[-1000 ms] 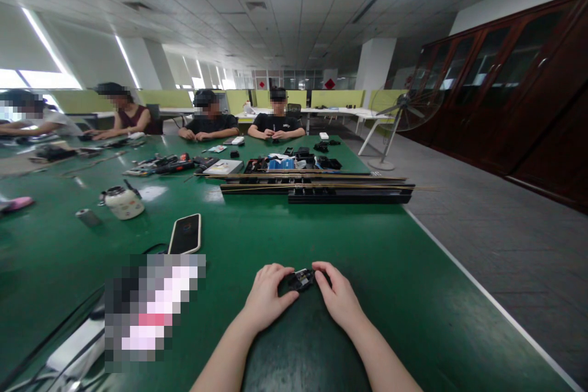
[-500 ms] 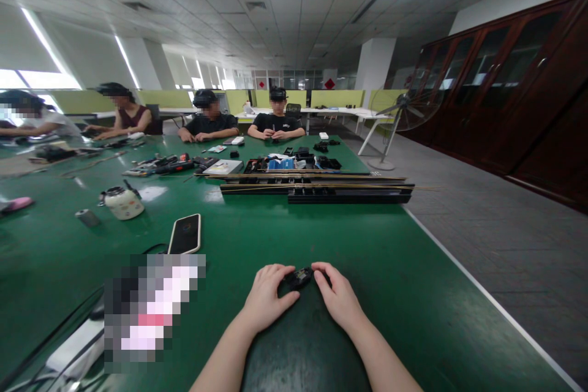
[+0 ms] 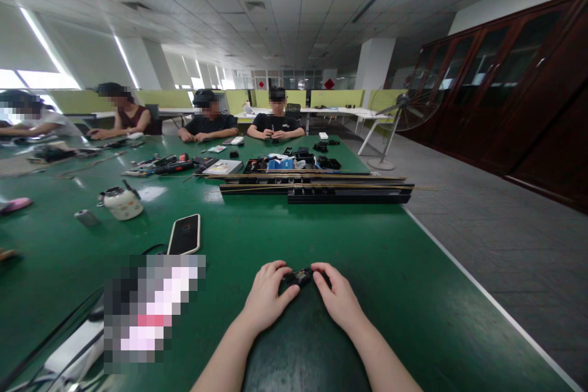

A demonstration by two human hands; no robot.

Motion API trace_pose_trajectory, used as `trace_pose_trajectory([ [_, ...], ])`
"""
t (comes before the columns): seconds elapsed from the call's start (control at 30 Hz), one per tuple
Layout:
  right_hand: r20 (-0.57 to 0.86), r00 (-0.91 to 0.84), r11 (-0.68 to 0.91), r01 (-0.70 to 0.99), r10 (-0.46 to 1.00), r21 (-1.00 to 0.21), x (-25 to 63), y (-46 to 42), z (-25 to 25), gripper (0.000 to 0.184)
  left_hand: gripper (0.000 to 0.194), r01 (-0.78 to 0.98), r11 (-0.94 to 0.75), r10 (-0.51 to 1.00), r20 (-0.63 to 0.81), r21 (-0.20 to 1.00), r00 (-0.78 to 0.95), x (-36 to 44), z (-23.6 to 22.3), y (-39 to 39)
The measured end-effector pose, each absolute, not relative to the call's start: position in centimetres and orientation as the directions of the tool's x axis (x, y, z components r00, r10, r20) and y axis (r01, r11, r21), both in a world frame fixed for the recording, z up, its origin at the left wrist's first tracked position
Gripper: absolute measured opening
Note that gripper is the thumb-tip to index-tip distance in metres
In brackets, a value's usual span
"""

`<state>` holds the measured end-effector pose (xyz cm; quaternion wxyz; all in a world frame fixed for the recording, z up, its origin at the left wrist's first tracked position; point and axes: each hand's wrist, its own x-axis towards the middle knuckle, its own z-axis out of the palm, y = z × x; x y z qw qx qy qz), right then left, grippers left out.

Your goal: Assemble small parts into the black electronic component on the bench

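Note:
A small black device (image 3: pixel 302 276) with brassy or metallic parts showing on its upper face lies between my hands, low over the table. My left hand (image 3: pixel 267 294) curls around its left end, fingers at the far side and thumb at the near side. With its fingertips and thumb, my right hand (image 3: pixel 337 294) grips the right end. My left fingers hide part of the device, so its exact kind cannot be made out.
Long black rails (image 3: pixel 349 196) with thin rods (image 3: pixel 303 177) lie across the green table (image 3: pixel 257 229). A phone (image 3: pixel 184 234), white jar (image 3: pixel 122 202), metal cylinder (image 3: pixel 86 217) and power strip with cables (image 3: pixel 76 346) are on the left. Several co-workers sit beyond; a fan (image 3: pixel 404 104) stands right.
My left fingers have shifted slightly up and around the device, which has turned or moved a little. My right hand stays nearly still. A blurred tan shape has appeared at the left edge.

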<state>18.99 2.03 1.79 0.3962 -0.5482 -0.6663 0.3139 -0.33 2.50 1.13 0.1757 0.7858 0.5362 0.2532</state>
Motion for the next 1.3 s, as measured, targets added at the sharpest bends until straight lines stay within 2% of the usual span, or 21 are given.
trace_pose_trajectory([
  [0.3,0.186,-0.086,0.204,0.48,0.979,-0.853,18.97,1.96,1.99,0.027,0.036,0.726,-0.393,0.918,0.204,0.564,0.339,-0.42,1.51,2.34],
  [0.53,0.208,-0.212,0.293,0.545,0.955,-0.785,18.82,1.73,2.27,0.023,0.043,0.714,-0.419,0.907,0.217,0.562,0.361,-0.51,1.36,2.31],
  [0.7,0.211,-0.263,0.33,0.585,0.941,-0.741,18.69,1.7,2.43,0.021,0.048,0.712,-0.398,0.917,0.243,0.578,0.316,-0.47,1.01,2.34],
  [1.03,0.21,-0.281,0.34,0.58,0.936,-0.74,18.85,1.68,2.3,0.019,0.033,0.692,-0.399,0.917,0.258,0.602,0.304,-0.36,1.12,2.37],
  [1.3,0.215,-0.276,0.339,0.565,0.937,-0.752,18.9,1.62,2.31,0.016,0.031,0.693,-0.4,0.916,0.253,0.6,0.31,-0.33,1.36,2.31],
])
